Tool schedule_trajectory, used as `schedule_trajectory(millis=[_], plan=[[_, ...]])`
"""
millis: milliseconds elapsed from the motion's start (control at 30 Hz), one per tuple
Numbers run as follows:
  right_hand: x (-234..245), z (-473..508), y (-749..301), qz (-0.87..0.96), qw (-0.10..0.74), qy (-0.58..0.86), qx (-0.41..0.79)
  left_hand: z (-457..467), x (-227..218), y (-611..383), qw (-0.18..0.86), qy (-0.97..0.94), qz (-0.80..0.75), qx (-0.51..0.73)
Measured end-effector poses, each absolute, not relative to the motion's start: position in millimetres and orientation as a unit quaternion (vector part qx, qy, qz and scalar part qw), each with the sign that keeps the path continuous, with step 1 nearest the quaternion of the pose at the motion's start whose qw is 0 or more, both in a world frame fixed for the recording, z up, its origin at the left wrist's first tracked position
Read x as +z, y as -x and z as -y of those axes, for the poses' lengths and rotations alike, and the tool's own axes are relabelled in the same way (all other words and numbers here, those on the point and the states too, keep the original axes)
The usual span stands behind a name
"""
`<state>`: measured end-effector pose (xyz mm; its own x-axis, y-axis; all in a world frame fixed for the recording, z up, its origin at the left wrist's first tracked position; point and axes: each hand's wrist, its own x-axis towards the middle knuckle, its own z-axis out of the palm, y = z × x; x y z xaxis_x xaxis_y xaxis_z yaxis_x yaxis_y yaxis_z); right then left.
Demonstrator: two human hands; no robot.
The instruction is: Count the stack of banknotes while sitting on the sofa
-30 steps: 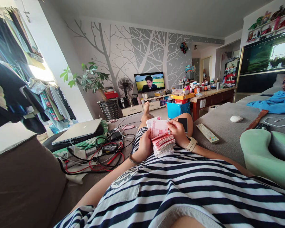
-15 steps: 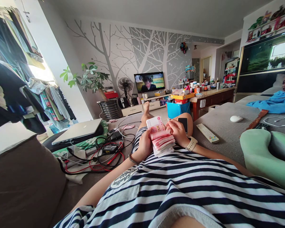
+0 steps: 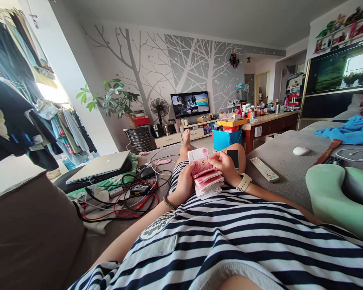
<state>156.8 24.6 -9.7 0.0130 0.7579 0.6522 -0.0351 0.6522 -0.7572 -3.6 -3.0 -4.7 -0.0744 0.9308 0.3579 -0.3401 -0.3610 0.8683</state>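
Observation:
A thick wad of red-and-white banknotes point(image 3: 210, 180) marked 100 is folded over above my lap. My left hand point(image 3: 185, 182) is closed round its left side, with the thumb on the notes' face. At the upper right edge of the top banknote point(image 3: 199, 158), my right hand point(image 3: 225, 164) pinches with thumb and fingers. The lower notes fan out in loose layers towards my belly. Behind my right hand a dark-screened phone point(image 3: 233, 158) rests against my leg. How many notes sit between the right fingertips cannot be made out.
To the left, a laptop point(image 3: 99, 167) lies beside tangled cables point(image 3: 139, 189) on the sofa. On the right are a remote control point(image 3: 264, 169), a white mouse point(image 3: 301, 151) and a green neck pillow point(image 3: 326, 193). A blue bin point(image 3: 226, 139) stands beyond my feet.
My right fingers have shifted slightly left onto the top note's edge. The folded-over notes below have spread into looser layers. The left hand keeps its hold.

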Motion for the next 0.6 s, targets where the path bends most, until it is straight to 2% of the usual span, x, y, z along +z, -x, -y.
schedule_trajectory(millis=[600], plan=[[-10,-23,-157,0.646,0.649,0.279,0.29,11,1,0,0.497,-0.476,-0.322,0.651]])
